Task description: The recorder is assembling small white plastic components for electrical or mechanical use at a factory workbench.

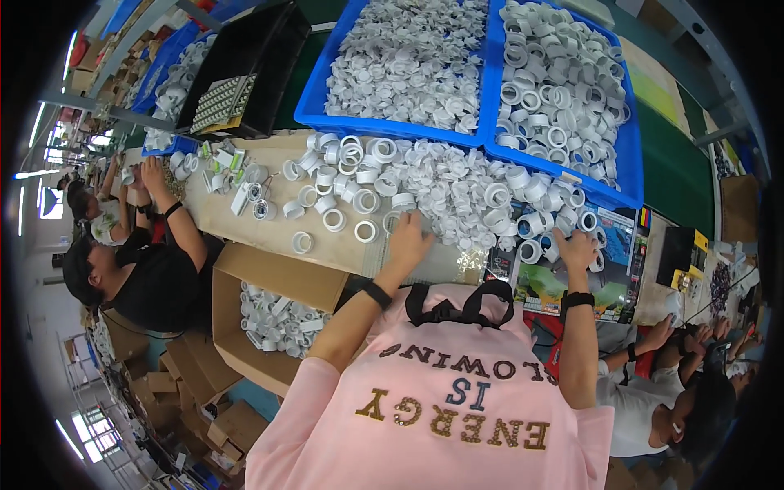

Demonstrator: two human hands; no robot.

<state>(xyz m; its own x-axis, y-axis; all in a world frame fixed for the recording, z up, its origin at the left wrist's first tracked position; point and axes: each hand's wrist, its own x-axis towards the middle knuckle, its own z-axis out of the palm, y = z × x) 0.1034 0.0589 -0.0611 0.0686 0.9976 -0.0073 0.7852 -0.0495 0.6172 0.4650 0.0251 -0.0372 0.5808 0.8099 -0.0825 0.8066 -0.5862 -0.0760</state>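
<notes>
My left hand (409, 240) is at the near edge of a heap of small thin white plastic pieces (449, 184). Its fingers are bent close together beside a white plastic ring (365, 232), and what they pinch is hidden. To the right, my right hand (577, 249) bends its fingers over a white plastic ring (552, 250) among other loose rings. Its fingertips seem to close on that ring, though the hand covers part of it. Black bands circle both wrists. More white rings (333, 219) are scattered on the table left of the heap.
Two blue bins stand behind: one of small white pieces (392, 73), one of white rings (563, 90). An open cardboard box (269, 269) holding white parts is at my left front. A printed colourful sheet (608, 282) lies under my right hand. Other people work on both sides.
</notes>
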